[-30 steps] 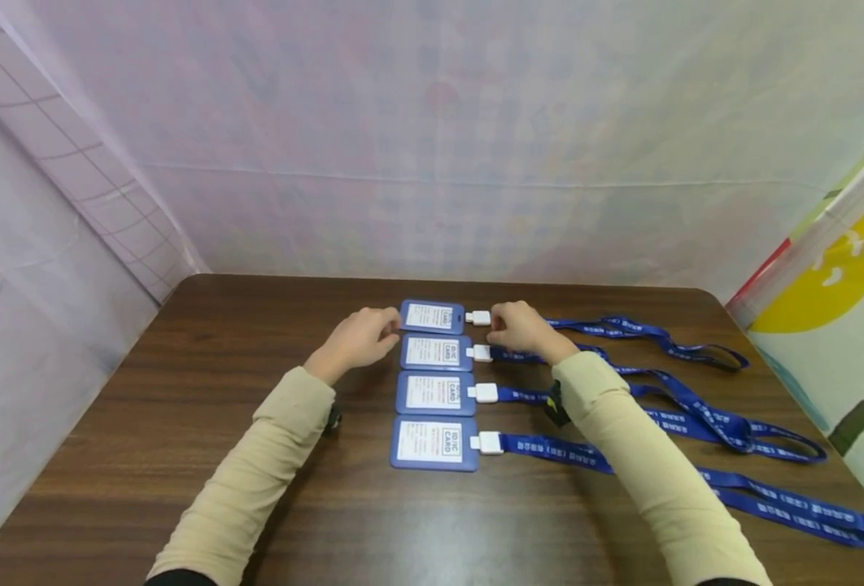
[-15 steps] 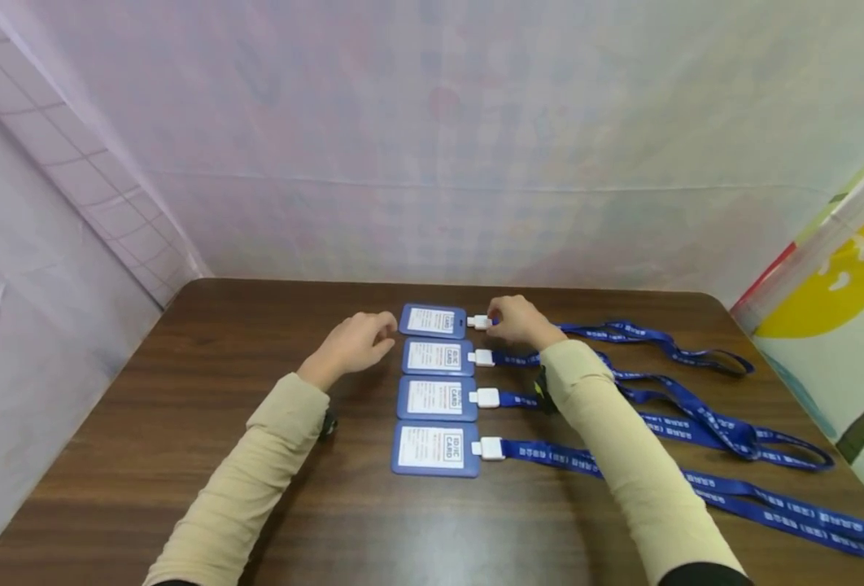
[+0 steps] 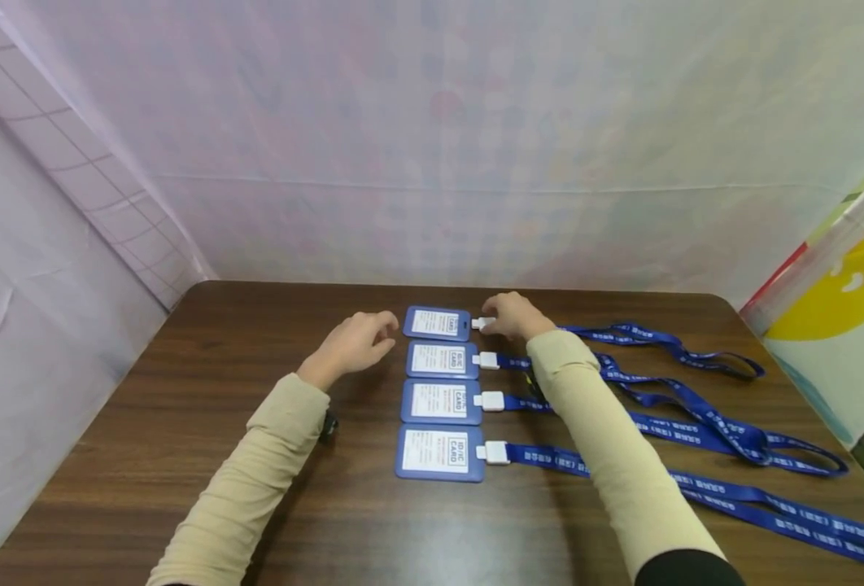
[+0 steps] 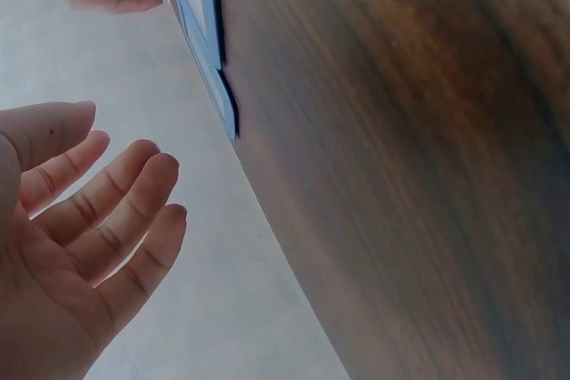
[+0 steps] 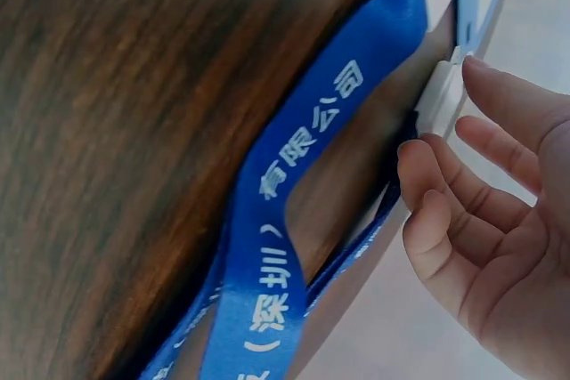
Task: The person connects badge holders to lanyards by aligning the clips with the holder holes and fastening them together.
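Four-sided blue ID badge holders lie in a column in the head view; the farthest holder (image 3: pixel 436 323) has a white lanyard clip (image 5: pixel 442 95) beside its right edge, apart from its slot. My left hand (image 3: pixel 353 342) hovers just left of this holder, fingers loosely bent and holding nothing; in the left wrist view this hand (image 4: pixel 89 220) is spread. My right hand (image 3: pixel 514 316) is over that clip. In the right wrist view its thumb and curled fingertips (image 5: pixel 419 166) lie around the clip, and whether they pinch it is unclear.
Nearer badge holders, such as the nearest holder (image 3: pixel 439 452), have white clips (image 3: pixel 496 452) attached. Blue printed lanyards (image 3: pixel 783 517) stretch right across the brown wooden table (image 3: pixel 256 317). A pale cloth backdrop (image 3: pixel 432 163) hangs behind the far edge.
My right hand has shifted left along the farthest lanyard, from beside its clip to over it. My left hand has stayed nearly still. The view has drifted slightly.
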A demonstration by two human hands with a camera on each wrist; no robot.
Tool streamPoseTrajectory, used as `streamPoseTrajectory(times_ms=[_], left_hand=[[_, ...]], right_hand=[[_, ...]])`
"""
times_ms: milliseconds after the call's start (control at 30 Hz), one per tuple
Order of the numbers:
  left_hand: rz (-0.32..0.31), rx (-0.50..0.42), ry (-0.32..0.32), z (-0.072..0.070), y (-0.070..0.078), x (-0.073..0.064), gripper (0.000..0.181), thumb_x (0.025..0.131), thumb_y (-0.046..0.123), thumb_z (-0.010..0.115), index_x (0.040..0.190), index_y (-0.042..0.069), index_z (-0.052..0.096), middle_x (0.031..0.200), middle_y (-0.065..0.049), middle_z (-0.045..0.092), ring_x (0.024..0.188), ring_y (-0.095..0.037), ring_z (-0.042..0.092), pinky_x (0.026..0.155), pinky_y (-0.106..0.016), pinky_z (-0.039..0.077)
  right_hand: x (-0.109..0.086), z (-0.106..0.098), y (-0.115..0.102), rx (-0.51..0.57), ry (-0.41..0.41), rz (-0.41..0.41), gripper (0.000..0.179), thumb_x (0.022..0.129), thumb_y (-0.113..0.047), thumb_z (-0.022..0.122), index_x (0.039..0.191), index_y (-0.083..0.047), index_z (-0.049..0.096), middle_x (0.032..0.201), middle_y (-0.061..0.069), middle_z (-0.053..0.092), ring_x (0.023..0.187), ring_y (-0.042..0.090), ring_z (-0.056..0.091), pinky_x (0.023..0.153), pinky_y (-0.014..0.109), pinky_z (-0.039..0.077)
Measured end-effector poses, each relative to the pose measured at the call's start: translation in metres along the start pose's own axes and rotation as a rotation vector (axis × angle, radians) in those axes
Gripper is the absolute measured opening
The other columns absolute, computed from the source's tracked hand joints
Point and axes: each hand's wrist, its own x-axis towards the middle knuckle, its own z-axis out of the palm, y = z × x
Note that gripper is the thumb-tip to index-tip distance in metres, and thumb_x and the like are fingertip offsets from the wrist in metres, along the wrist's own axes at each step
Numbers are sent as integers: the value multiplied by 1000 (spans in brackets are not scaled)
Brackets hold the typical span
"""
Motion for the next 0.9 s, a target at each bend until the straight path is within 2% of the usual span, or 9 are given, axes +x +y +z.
streamPoseTrajectory(times_ms=[167, 333, 600, 900], left_hand=[[-12, -2, -14, -3, 0, 1, 25, 87, 11, 58, 110, 2, 57, 88, -10, 61, 74, -21, 58, 65, -35, 48], [-13, -5, -18, -6, 0, 6, 24, 86, 11, 59, 109, 2, 57, 88, -11, 61, 74, -21, 57, 65, -36, 48], [-22, 7, -64, -12, 3, 26, 26, 87, 13, 57, 111, 1, 57, 88, -11, 61, 74, -22, 58, 66, -37, 47], [-29, 71, -126, -14, 12, 51, 27, 88, 13, 58, 112, 1, 58, 89, -10, 59, 78, -21, 55, 70, -36, 46]], right_hand=[[2, 4, 1, -24, 5, 21, 30, 81, -20, 68, 105, -1, 63, 100, 17, 62, 50, 15, 56, 52, 25, 46], [4, 7, 2, -21, 22, 2, 21, 80, -18, 70, 89, -1, 61, 88, 15, 60, 51, 15, 59, 52, 24, 47], [6, 6, 3, -51, 1, -10, 18, 82, -17, 68, 88, -2, 60, 82, 12, 59, 54, 17, 59, 55, 26, 47], [2, 5, 8, -55, -13, 22, 18, 80, -14, 70, 89, -1, 61, 86, 13, 59, 60, 19, 59, 54, 26, 48]])
